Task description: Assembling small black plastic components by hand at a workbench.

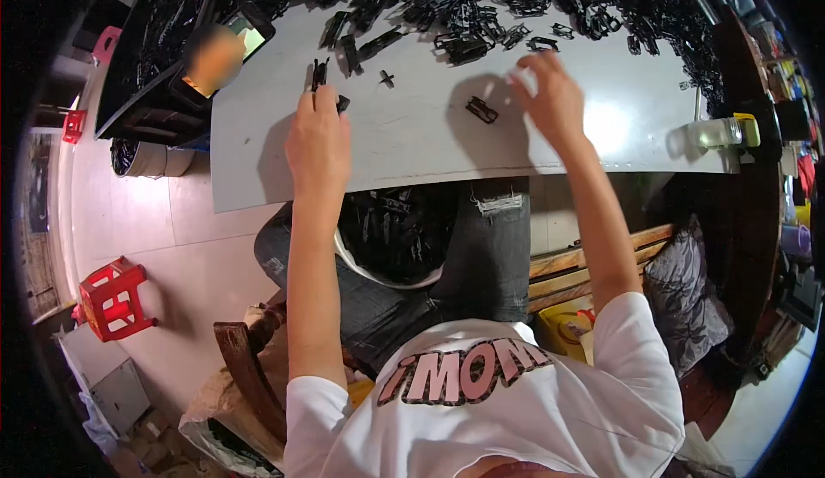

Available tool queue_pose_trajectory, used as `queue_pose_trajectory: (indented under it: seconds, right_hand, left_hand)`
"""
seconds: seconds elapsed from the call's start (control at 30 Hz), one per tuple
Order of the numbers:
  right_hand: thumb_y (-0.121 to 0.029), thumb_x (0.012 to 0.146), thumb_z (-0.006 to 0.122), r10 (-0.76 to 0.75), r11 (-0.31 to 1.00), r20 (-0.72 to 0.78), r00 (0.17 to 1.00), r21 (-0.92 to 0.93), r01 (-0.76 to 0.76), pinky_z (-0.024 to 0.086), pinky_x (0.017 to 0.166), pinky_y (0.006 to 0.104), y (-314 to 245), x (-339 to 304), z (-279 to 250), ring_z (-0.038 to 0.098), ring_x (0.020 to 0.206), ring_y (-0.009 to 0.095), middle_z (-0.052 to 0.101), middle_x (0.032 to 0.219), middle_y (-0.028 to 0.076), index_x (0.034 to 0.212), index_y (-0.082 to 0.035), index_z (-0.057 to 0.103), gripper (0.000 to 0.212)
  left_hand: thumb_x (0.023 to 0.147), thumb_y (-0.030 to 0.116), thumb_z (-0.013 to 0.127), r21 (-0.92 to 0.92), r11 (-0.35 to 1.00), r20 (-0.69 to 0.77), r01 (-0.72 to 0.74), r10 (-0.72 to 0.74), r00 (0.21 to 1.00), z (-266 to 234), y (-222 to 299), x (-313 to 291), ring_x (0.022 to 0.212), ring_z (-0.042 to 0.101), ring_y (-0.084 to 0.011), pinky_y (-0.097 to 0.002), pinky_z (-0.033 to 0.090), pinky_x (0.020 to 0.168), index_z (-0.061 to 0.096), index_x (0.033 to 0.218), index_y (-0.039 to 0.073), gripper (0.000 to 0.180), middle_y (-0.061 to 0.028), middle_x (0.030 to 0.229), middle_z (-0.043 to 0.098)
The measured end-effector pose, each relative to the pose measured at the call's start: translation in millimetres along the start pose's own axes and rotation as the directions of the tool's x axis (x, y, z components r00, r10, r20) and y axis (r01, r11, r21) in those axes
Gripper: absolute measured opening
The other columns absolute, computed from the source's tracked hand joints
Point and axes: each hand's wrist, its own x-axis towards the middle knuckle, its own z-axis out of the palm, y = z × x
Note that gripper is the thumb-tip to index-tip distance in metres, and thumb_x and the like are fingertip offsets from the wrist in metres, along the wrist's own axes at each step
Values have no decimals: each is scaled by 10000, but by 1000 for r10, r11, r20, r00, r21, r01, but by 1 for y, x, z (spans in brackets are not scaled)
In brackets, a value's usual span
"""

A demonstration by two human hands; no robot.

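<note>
My left hand [319, 143] is closed on a narrow black plastic piece [320, 73], which sticks up past the fingertips above the white tabletop [412, 138]. A dark bit shows beside its fingers on the right. My right hand [553, 100] hovers over the table, thumb and forefinger apart, with nothing visible between them. A black clip-like piece [482, 110] with an open frame lies just left of it. Between my hands, nearer the heap, rests a small black cross-shaped part [387, 78].
A heap of black plastic pieces [507, 5] covers the far side. A phone [249, 35] leans at the left. A jar [718, 132] stands at the right edge. On my lap sits a container of black parts [400, 229]; a red stool [116, 297] is on the floor.
</note>
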Motion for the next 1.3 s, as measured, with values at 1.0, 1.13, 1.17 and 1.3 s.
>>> queue_pose_trajectory:
  seconds: [1.0, 1.13, 1.17, 1.3]
  right_hand:
    - [-223, 849, 630, 50, 999, -1, 999, 12, -50, 466, 613, 391, 25, -27, 8, 582, 681, 364, 619, 797, 155, 920, -41, 599, 198]
    - [-171, 843, 648, 338, 794, 336, 879, 401, -458, 435, 558, 307, 31, -15, -4, 529, 549, 197, 608, 647, 78, 919, -27, 630, 164]
    - [-171, 843, 648, 343, 794, 332, 878, 396, -460, 435, 558, 307, 33, -15, -6, 529, 549, 197, 608, 647, 78, 919, -27, 630, 164]
    - [-161, 835, 662, 215, 914, 172, 961, 310, -261, 410, 546, 273, 40, -19, -5, 490, 585, 125, 592, 743, 56, 940, -28, 629, 173]
  left_hand:
    - [880, -34, 553, -831, 426, 441, 358, 112, 891, 21, 15, -25, 827, 643, -114, -222, 508, 727, 575, 1120, -6, 243, -51, 940, 621]
    - [889, -20, 552, -840, 411, 442, 355, 139, 886, 20, 14, -26, 805, 638, -110, -220, 507, 712, 572, 1138, -3, 250, -51, 938, 619]
    - [888, -20, 554, -834, 425, 443, 351, 137, 886, 18, 15, -26, 802, 636, -107, -220, 506, 710, 572, 1139, 0, 252, -47, 932, 619]
    - [885, -19, 559, -829, 425, 451, 364, 123, 884, 17, 17, -26, 790, 628, -98, -216, 501, 702, 572, 1143, 9, 260, -35, 912, 617]
